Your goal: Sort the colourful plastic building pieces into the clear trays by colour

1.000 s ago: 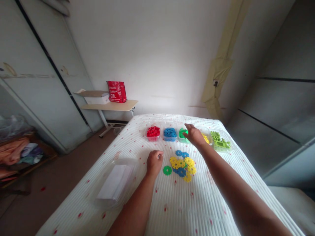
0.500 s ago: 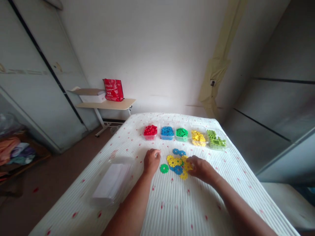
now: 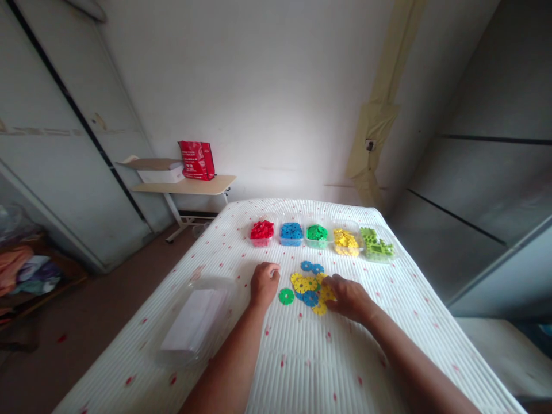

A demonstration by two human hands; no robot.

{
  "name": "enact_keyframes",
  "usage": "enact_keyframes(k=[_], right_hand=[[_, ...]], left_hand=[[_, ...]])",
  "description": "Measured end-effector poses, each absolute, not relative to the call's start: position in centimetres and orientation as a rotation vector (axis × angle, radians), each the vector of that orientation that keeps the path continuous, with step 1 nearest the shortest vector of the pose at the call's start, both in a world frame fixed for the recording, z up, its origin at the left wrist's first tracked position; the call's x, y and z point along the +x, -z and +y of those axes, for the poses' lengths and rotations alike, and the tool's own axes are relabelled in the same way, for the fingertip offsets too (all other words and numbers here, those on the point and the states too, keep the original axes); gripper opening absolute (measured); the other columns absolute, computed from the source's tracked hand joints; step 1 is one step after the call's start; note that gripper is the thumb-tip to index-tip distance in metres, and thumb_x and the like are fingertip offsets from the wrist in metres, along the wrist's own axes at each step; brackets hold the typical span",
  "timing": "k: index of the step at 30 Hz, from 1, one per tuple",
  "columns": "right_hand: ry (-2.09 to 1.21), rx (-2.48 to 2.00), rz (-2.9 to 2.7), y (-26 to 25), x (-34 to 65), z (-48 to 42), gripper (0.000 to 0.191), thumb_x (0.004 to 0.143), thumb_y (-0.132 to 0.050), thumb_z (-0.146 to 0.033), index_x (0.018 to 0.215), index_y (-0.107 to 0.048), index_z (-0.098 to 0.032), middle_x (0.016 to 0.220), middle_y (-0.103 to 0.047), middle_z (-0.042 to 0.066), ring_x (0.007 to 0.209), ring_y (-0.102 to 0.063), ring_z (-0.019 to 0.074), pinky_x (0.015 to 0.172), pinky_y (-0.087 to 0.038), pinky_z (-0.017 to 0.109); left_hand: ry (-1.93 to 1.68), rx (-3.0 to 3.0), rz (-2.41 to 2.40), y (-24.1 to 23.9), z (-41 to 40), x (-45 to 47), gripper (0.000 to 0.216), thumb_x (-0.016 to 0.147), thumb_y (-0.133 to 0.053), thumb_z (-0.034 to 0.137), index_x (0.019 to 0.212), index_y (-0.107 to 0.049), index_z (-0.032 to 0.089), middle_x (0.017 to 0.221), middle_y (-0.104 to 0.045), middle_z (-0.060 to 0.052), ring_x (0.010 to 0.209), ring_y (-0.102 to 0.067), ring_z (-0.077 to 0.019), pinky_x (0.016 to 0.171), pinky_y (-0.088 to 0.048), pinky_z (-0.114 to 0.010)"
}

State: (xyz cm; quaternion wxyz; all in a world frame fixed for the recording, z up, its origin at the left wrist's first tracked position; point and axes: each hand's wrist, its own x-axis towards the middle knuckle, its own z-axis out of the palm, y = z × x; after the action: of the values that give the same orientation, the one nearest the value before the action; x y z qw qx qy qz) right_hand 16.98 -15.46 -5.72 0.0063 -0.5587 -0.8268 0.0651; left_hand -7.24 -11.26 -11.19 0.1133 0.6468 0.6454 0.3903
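A small heap of flat gear-shaped plastic pieces, yellow, blue and green, lies on the white ribbed bedcover. One green piece lies apart at the heap's left. My right hand rests on the heap's right side with its fingers curled over yellow pieces; what they grip is hidden. My left hand sits in a loose fist on the cover just left of the green piece, holding nothing that shows.
Behind the heap stands a row of clear tubs: red, blue, green, yellow and light green. A clear lidded box lies at the near left. A side table with a red bag stands beyond the bed.
My right hand came back from the tub row to the heap's right side and closed over it. My left hand stayed put.
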Motion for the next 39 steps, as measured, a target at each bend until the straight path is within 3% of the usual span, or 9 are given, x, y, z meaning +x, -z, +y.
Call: enact_keyframes(k=[8, 16, 24, 29, 34, 39], right_hand=[[-0.410, -1.624, -2.408, 5.0, 19.7, -14.0, 0.018, 0.076, -0.053, -0.025, 0.089, -0.063, -0.017, 0.091, -0.062, 0.006, 0.078, -0.058, 0.0154, 0.069, -0.041, 0.025], [-0.294, -1.803, -2.423, 6.1, 19.2, -13.7, 0.012, 0.069, -0.058, -0.021, 0.081, -0.056, -0.020, 0.082, -0.058, 0.001, 0.067, -0.052, 0.0116, 0.058, -0.033, 0.022], [-0.285, -1.803, -2.395, 6.1, 18.9, -14.2, 0.034, 0.070, -0.063, -0.032, 0.100, -0.055, -0.020, 0.097, -0.059, 0.004, 0.076, -0.057, 0.0153, 0.061, -0.035, 0.024], [-0.269, -1.843, -2.391, 6.1, 18.5, -14.2, 0.020, 0.071, -0.062, -0.032, 0.086, -0.058, -0.019, 0.089, -0.058, 0.003, 0.072, -0.056, 0.0143, 0.060, -0.034, 0.024], [-0.303, -1.812, -2.347, 5.5, 19.0, -14.2, 0.020, 0.066, -0.061, -0.020, 0.085, -0.058, -0.017, 0.087, -0.063, 0.005, 0.073, -0.058, 0.0152, 0.062, -0.037, 0.023], [-0.242, -1.835, -2.241, 5.1, 19.0, -14.0, 0.032, 0.076, -0.055, -0.027, 0.107, -0.057, -0.018, 0.091, -0.068, 0.007, 0.077, -0.063, 0.0183, 0.067, -0.042, 0.026]], left_hand=[[-1.138, 1.897, 1.892, 11.3, -11.1, -7.3, 0.020, 0.073, -0.051, 0.007, 0.080, -0.067, 0.018, 0.087, -0.068, -0.004, 0.085, -0.059, -0.0156, 0.082, -0.044, -0.028], [-1.138, 1.889, 1.883, 11.2, -11.2, -7.3, 0.021, 0.073, -0.051, 0.007, 0.080, -0.067, 0.019, 0.087, -0.068, -0.003, 0.086, -0.059, -0.0160, 0.081, -0.044, -0.027], [-1.146, 1.894, 1.883, 11.4, -11.1, -7.3, 0.021, 0.073, -0.050, 0.008, 0.080, -0.067, 0.018, 0.086, -0.068, -0.004, 0.086, -0.059, -0.0157, 0.083, -0.044, -0.028], [-1.151, 1.906, 1.877, 11.4, -11.1, -7.3, 0.020, 0.072, -0.051, 0.008, 0.079, -0.067, 0.018, 0.085, -0.068, -0.004, 0.084, -0.059, -0.0156, 0.082, -0.044, -0.028], [-1.159, 1.912, 1.870, 11.4, -11.1, -7.3, 0.020, 0.072, -0.051, 0.007, 0.078, -0.067, 0.018, 0.085, -0.068, -0.004, 0.083, -0.059, -0.0153, 0.082, -0.044, -0.028], [-1.161, 1.917, 1.857, 11.5, -11.0, -7.4, 0.019, 0.072, -0.051, 0.007, 0.079, -0.067, 0.016, 0.086, -0.069, -0.004, 0.083, -0.060, -0.0150, 0.082, -0.044, -0.027]])
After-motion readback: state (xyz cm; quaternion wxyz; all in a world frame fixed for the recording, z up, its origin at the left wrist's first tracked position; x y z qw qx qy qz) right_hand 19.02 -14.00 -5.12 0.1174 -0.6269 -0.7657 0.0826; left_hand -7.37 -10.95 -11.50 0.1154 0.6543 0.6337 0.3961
